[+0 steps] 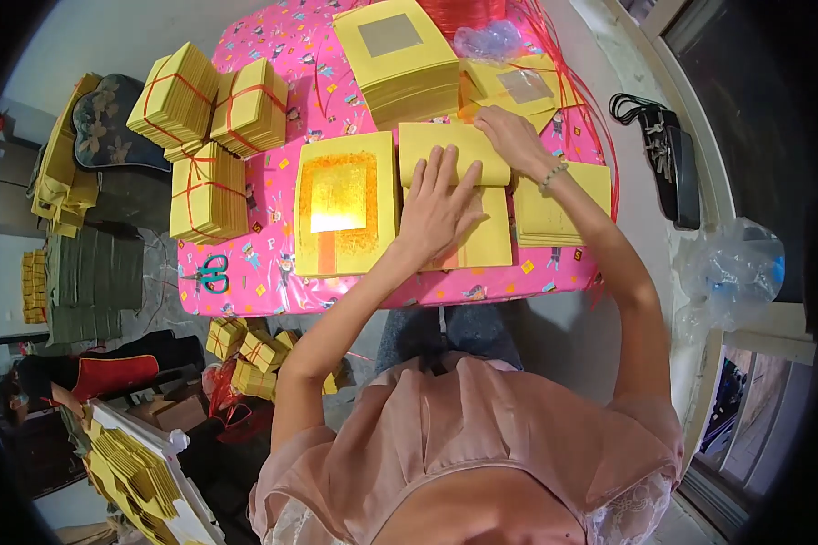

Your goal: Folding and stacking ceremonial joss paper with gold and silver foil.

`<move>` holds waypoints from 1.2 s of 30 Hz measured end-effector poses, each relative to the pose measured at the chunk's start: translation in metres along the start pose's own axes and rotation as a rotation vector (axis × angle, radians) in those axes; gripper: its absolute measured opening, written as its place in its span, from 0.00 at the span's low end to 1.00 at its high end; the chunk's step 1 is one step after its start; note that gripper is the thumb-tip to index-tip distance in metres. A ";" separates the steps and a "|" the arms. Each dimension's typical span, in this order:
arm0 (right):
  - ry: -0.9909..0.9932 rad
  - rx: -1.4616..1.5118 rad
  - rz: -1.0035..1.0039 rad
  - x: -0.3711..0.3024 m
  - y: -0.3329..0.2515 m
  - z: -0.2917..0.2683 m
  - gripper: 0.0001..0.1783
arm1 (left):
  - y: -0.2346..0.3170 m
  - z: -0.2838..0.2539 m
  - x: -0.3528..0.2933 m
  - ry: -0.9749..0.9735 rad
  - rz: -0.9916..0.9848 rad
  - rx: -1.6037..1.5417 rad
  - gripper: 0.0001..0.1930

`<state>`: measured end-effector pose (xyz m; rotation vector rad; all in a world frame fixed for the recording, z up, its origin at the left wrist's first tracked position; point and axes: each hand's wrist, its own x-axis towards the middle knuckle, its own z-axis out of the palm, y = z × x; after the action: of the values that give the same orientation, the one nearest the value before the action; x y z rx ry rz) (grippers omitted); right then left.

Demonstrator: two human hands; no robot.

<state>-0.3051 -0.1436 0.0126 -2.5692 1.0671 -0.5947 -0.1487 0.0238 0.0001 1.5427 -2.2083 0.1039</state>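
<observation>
A yellow paper sheet (486,232) lies in front of me, its far part doubled over into a curved fold. My left hand (434,204) rests flat on it, fingers spread. At the fold's far right corner, my right hand (511,141) has its fingers close together on the paper; its thumb is mostly hidden. Left of the sheet is a yellow paper stack (302,209) topped with a shiny gold square and an orange border. Another low stack of yellow paper (568,204) sits to the right, under my right wrist.
A pink patterned cloth (273,295) covers the table. Tied yellow bundles (211,195) and green-handled scissors (214,274) are at left. A tall paper stack (413,86) and red strips (591,109) lie at the back. More bundles (254,350) sit below; another person (36,391) is lower left.
</observation>
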 end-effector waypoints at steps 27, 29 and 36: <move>-0.184 -0.006 -0.091 0.028 0.005 0.022 0.14 | -0.009 0.023 0.003 -0.074 -0.095 -0.047 0.39; -0.167 0.012 -0.081 0.026 0.005 0.025 0.14 | -0.009 0.023 0.003 -0.070 -0.094 -0.052 0.39; -0.156 0.037 -0.043 0.023 0.000 0.024 0.13 | -0.009 0.023 0.001 -0.060 -0.091 -0.062 0.38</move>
<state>-0.2790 -0.1577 -0.0022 -2.5643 0.9432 -0.4122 -0.1482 0.0120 -0.0220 1.6296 -2.1617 -0.0388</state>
